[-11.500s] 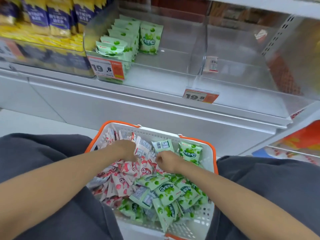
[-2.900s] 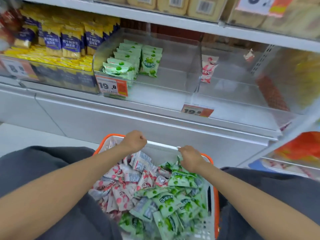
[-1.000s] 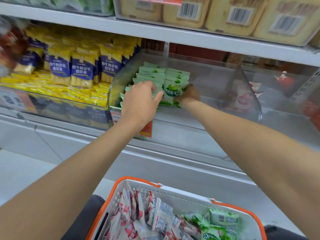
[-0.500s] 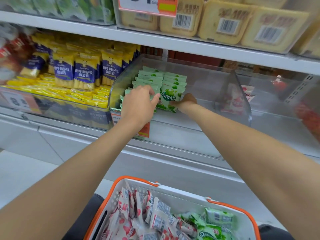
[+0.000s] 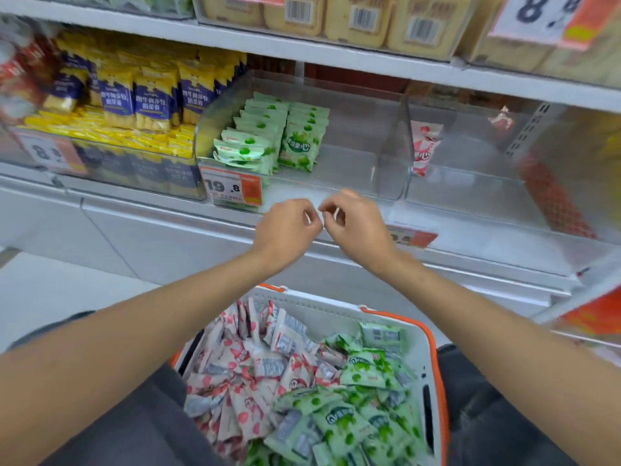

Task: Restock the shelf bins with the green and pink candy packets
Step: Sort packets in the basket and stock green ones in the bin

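Green candy packets (image 5: 268, 136) stand in two rows at the left of a clear shelf bin (image 5: 363, 153). The neighbouring clear bin (image 5: 470, 183) holds one pink packet (image 5: 424, 146) against its left wall. A white basket with an orange rim (image 5: 339, 311) sits on my lap, filled with pink packets (image 5: 248, 375) on the left and green packets (image 5: 349, 415) on the right. My left hand (image 5: 289, 230) and my right hand (image 5: 356, 223) hover side by side in front of the shelf edge, above the basket, fingers loosely curled and holding nothing.
Yellow and blue snack bags (image 5: 134, 99) fill the bin to the left. Orange price tags (image 5: 232, 188) hang on the shelf front. An upper shelf (image 5: 336, 52) with pale boxed goods overhangs the bins. A white floor lies at the lower left.
Both hands have left the green packets in the bin and drawn back toward me, now empty in front of the shelf edge. The view has tilted down, showing more of the basket.
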A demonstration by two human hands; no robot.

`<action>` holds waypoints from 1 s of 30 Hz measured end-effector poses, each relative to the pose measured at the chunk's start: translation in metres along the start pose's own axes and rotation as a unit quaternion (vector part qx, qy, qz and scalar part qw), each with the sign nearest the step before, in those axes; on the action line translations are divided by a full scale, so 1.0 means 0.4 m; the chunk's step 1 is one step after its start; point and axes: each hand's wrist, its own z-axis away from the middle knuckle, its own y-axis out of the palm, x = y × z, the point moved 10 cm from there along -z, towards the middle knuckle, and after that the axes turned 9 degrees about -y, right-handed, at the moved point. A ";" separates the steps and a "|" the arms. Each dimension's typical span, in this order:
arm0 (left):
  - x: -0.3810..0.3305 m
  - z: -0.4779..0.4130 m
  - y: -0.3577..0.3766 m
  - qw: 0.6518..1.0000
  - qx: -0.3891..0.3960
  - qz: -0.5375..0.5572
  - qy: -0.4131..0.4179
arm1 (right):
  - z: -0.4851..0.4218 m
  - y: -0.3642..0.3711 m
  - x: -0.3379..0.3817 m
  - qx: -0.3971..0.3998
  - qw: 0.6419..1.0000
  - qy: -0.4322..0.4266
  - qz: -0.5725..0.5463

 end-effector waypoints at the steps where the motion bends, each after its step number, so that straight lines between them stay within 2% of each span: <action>1: 0.029 0.027 0.054 0.999 0.045 -0.009 -0.020 | 0.064 0.020 -0.010 0.017 0.999 0.025 -0.013; 3: 0.091 0.086 0.155 0.989 0.138 -0.025 -0.042 | 0.200 0.090 -0.058 0.098 0.990 0.101 -0.031; 4: 0.124 0.114 0.199 0.982 0.179 -0.023 -0.051 | 0.276 0.139 -0.095 0.172 0.974 0.142 -0.027; 6: 0.196 0.163 0.270 0.970 0.230 -0.028 -0.077 | 0.444 0.233 -0.168 0.354 0.913 0.203 0.007; 8: 0.245 0.198 0.322 0.961 0.256 -0.051 -0.086 | 0.591 0.269 -0.228 0.484 0.842 0.232 0.048; 10: 0.253 0.223 0.355 0.955 0.281 -0.064 -0.076 | 0.688 0.269 -0.266 0.553 0.795 0.237 0.083; 13: 0.233 0.241 0.385 0.945 0.314 -0.074 -0.055 | 0.774 0.273 -0.278 0.625 0.744 0.184 0.147; 17: 0.223 0.230 0.398 0.944 0.317 -0.069 -0.052 | 0.790 0.288 -0.251 0.620 0.744 0.078 0.237; 20: 0.233 0.229 0.402 0.940 0.327 -0.068 -0.062 | 0.762 0.289 -0.226 0.602 0.758 0.077 0.238; 23: 0.237 0.237 0.401 0.932 0.348 -0.068 -0.079 | 0.685 0.252 -0.242 0.516 0.809 0.211 0.186; 26: 0.233 0.271 0.409 0.905 0.411 -0.034 -0.107 | 0.581 0.198 -0.256 0.366 0.847 0.384 0.029; 27: 0.222 0.286 0.415 0.894 0.434 -0.004 -0.113 | 0.554 0.193 -0.248 0.318 0.841 0.435 -0.059; 28: 0.204 0.296 0.418 0.888 0.445 0.028 -0.110 | 0.531 0.195 -0.227 0.281 0.817 0.478 -0.157; 30: 0.159 0.288 0.412 0.900 0.420 0.090 -0.068 | 0.477 0.197 -0.169 0.233 0.771 0.504 -0.312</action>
